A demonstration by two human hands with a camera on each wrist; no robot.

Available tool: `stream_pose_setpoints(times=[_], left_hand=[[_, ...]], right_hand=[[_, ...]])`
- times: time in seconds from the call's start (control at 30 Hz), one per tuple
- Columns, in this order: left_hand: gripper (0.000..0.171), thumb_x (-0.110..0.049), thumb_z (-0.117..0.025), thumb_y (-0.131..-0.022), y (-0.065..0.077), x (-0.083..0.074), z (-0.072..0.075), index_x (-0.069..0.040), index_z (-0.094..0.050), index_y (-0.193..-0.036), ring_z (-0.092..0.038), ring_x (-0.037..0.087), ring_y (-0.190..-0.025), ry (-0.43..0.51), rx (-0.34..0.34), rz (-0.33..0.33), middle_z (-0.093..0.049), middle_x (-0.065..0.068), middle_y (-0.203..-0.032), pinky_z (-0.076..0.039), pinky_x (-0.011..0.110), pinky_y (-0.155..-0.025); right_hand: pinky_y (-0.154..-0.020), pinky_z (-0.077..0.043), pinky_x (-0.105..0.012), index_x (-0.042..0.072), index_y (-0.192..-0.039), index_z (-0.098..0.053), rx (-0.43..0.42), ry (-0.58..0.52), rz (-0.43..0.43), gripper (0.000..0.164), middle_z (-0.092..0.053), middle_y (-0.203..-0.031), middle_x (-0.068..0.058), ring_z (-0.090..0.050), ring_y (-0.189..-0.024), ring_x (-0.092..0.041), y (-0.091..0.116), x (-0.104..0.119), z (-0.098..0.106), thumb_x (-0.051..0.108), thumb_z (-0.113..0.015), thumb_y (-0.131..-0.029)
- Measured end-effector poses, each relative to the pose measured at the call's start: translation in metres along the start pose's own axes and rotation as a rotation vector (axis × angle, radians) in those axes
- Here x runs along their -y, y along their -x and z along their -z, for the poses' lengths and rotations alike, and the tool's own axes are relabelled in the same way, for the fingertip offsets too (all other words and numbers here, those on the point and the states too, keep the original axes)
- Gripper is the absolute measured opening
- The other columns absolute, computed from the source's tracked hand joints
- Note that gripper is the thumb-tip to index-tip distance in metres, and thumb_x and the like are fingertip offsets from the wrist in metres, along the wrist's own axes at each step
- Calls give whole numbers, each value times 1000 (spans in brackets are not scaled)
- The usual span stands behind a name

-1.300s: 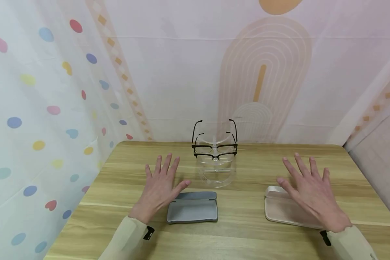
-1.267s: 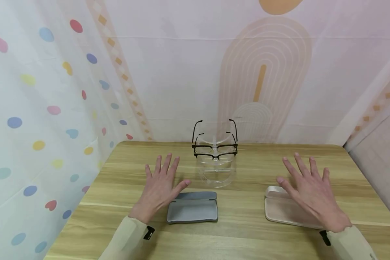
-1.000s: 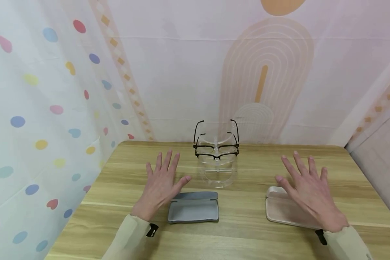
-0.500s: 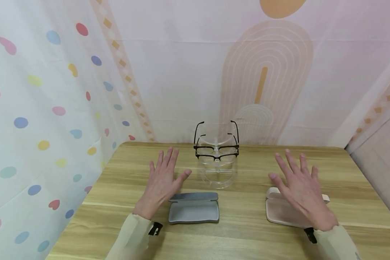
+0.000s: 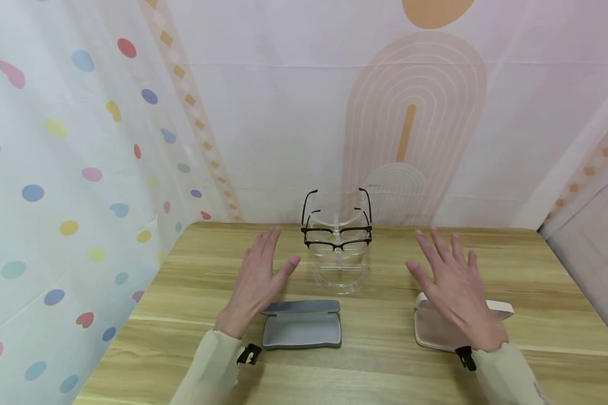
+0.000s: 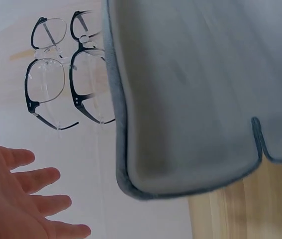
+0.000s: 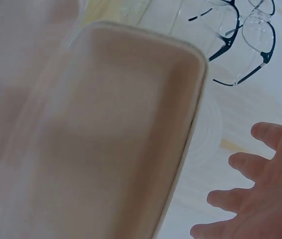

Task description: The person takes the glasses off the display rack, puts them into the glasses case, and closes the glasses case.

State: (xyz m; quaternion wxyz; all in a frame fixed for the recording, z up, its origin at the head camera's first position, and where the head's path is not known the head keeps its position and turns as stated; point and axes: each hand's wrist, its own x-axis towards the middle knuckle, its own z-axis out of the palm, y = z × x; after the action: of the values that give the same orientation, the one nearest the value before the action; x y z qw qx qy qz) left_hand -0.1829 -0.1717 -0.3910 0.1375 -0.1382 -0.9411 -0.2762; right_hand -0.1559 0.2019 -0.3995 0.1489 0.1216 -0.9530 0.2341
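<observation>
the gray case (image 5: 302, 331) lay open on the table (image 5: 375, 371) at the lower middle of the head view, smooth and pale inside, its rim darker and notched beside the fold. the pink case (image 5: 434, 328) gaped at lower right, white-lidded, partly hidden behind the right hand (image 5: 453, 289). that hand and the left hand (image 5: 255, 284) were both released, fingers extended. black-rimmed glasses (image 5: 324, 242) sat in two tiers on a clear stand (image 5: 340, 288), mid-frame.

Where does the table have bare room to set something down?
Bare: the pale wooden table between the oblong grey case and the oblong beige case, and right of the latter. Crowded: the clear plastic stand with black-framed glasses, and beneath the right hand.
</observation>
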Motion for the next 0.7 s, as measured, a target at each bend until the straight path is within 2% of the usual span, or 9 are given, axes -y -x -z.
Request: stream_pose_setpoints(times=[0.27,0.53,0.7], left_hand=[[72,-51,-47,-106,-8,-2,-3,-5,-35,-160,-35,39,-149,142,-57,-3,-37,18,-163,-29,56,-121],[64,-46,-51,-107,-16,-6,-1,-8,-42,-157,-42,38,-144,282,-79,76,-45,16,-158,-37,56,-116],[61,-43,-54,-107,-23,-6,-2,-6,-46,-154,-48,36,-141,424,-75,125,-50,15,-155,-45,54,-111]], right_hand=[[-110,-11,-83,14,-162,-37,-62,-83,12,65,-27,-168,-18,-15,-151,-55,-12,10,-9,51,-44,-108],[-114,-16,-77,8,-158,-42,-114,-169,12,63,-37,-163,-20,-22,-151,-52,-22,19,-17,47,-45,-108],[-118,-19,-70,3,-154,-46,-156,-246,18,59,-43,-159,-20,-27,-150,-48,-30,24,-23,42,-44,-110]])
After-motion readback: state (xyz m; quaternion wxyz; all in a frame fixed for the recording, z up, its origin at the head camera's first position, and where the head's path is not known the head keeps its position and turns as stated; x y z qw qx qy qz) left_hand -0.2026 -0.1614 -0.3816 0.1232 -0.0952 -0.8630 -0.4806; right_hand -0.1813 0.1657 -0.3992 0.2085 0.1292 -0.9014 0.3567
